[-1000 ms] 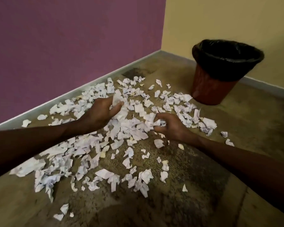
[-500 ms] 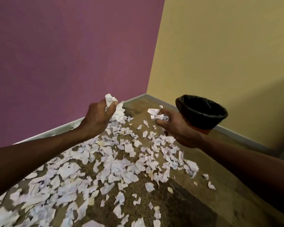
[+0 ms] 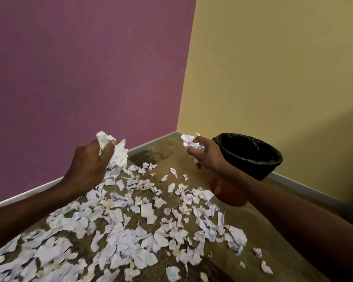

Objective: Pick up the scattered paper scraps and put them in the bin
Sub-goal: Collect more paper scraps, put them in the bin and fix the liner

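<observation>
bare brown floor open along the right, between the paper scraps strewn left and centre and the red bin with its black liner near the yellow wall. raised above the litter, apart: left hand fisted round a crumpled wad before the purple wall, right hand pinching a smaller clump just beside the bin's rim.

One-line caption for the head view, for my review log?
Both hands, left and right, grip crumpled paper scraps near the black-lined bin.

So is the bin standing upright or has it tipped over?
Upright. The bin stands on its narrow red base with the black-lined mouth facing up, behind the right hand.
</observation>
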Available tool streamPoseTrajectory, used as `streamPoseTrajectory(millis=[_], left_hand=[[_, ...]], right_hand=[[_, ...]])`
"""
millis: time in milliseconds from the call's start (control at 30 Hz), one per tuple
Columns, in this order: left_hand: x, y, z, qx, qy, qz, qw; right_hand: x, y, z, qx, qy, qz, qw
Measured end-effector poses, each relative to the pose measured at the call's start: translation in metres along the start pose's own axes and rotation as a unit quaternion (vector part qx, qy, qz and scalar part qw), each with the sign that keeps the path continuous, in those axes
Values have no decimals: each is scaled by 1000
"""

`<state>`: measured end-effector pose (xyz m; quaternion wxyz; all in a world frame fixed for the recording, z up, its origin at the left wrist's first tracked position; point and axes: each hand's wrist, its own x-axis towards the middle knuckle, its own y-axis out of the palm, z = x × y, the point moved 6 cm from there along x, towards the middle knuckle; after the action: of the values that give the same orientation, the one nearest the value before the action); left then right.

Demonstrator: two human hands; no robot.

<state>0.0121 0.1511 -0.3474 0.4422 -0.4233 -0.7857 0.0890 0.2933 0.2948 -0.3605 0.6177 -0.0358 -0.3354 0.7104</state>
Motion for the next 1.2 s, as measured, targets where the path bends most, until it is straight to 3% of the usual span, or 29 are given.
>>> streamPoseTrajectory(millis=[300, 533, 600, 700, 767, 900, 1000, 1100, 1200], left_hand=[[54, 95, -49, -9, -14, -32, 999], [107, 203, -117, -68, -10, -30, 997], [120, 231, -135, -86, 4, -29, 996], [131, 269, -156, -107, 17, -26, 994], [134, 296, -167, -128, 20, -14, 991], [143, 352, -190, -176, -4, 23, 984], [153, 390, -208, -204, -20, 35, 978], [156, 428, -214, -228, -52, 47, 971], [149, 472, -212, -245, -86, 120, 958]], right_hand=[[60, -77, -97, 55, 30, -76, 995], [109, -173, -148, -134, -43, -168, 976], [130, -180, -180, -233, -23, -101, 967], [141, -171, -234, -327, 156, 128, 923], [137, -171, -237, -347, 177, 181, 903], [135, -187, -216, -344, 125, 78, 928], [122, -217, -214, -216, 158, -118, 956], [100, -235, -216, -68, 173, -256, 949], [85, -241, -226, 16, 186, -304, 934]])
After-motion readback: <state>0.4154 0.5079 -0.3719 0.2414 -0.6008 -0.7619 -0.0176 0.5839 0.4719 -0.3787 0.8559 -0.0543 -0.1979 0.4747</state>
